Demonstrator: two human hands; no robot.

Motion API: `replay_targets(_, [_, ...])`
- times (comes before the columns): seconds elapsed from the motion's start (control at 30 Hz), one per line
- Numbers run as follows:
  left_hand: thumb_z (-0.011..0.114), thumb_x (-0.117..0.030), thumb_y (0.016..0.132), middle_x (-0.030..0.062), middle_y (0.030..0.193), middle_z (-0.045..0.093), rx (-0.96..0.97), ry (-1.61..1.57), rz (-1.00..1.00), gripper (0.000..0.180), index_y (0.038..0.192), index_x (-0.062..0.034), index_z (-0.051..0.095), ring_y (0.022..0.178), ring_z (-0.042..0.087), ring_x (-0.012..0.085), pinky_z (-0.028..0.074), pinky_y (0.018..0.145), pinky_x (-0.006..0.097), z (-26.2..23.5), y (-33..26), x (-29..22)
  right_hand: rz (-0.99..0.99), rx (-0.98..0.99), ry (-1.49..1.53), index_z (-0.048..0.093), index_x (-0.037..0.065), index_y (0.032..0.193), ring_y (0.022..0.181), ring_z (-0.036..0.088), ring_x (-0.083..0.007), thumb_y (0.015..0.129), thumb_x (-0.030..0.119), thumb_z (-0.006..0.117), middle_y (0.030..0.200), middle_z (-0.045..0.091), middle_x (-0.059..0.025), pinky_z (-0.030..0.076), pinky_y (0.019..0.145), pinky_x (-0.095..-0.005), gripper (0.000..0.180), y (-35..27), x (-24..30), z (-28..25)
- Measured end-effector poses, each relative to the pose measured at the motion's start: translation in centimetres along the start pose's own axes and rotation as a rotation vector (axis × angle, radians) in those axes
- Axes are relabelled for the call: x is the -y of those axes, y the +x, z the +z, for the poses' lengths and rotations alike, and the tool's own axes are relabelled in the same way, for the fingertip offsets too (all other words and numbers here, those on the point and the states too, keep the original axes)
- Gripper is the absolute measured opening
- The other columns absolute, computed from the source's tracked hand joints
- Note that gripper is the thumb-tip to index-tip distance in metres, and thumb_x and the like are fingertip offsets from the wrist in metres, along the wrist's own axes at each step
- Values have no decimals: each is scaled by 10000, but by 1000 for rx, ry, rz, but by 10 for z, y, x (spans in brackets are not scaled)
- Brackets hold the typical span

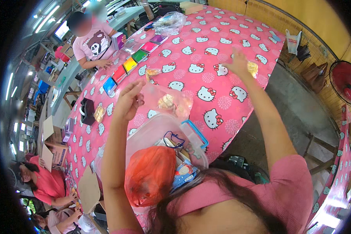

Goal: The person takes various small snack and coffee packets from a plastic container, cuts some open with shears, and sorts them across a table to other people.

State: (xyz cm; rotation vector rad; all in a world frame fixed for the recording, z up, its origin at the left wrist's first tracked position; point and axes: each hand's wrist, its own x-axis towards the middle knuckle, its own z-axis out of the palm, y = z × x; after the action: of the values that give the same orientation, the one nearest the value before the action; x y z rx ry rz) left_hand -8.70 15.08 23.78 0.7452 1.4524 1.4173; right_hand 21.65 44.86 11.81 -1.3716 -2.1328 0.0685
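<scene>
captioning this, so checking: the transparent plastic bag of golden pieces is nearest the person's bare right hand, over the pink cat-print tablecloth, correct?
Wrong hand: the head view shows the transparent plastic bag nearest the bare left hand, not the right hand, over the pink cat-print tablecloth.

Your counter (231, 134): broad, stretching away from you, its right edge slanting above the floor
Cloth (191, 84): pink, printed with white cat faces, red bows and pale flowers
Pack row (130, 65): blue, red, yellow, green, magenta, purple, on the far left part
Crumpled clear bag (170, 23): beyond the purple pack
Black holder (88, 111): to your left, a gold-wrapped packet (100, 114) just beside it
Yellow-gold packet (252, 70): near the right edge
Translucent bin (154, 126): closest to you, blue latch (195, 133) on its right
Pinkish see-through bag (184, 104): just past the bin, gold pieces inside
</scene>
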Motion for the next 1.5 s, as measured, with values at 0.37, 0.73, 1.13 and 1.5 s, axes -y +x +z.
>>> replay_targets(0.37, [472,-428,867,21,1216,436,226,-79,113,509,1266,-119,403,738,531,146,407,583,244,33,16,-12,100,159,255,459,129,1199,955,557,-320,760,299,648,1146,537,-90,463,785,-470,507,-39,-104,47])
replay_targets(0.73, [492,-425,843,32,1194,407,65,-131,215,528,1277,-139,399,723,527,135,404,570,240,5,23,-29,-67,143,662,514,64,1118,932,569,-251,701,155,679,1007,581,-111,467,766,-365,457,-93,23,-10])
replay_targets(1.13, [621,-212,736,151,1004,587,-251,1409,597,369,1044,-13,578,857,581,188,459,764,290,28,-85,-48,-633,437,441,284,227,1349,1223,304,-420,626,178,720,1381,222,-221,339,951,-506,845,-123,154,-23])
replay_targets(1.5, [611,-221,711,149,968,570,486,900,949,347,998,-26,593,850,550,237,444,768,333,105,-275,-73,-624,705,118,616,82,979,919,584,-301,760,341,520,1000,604,-148,472,760,-432,352,-140,186,39])
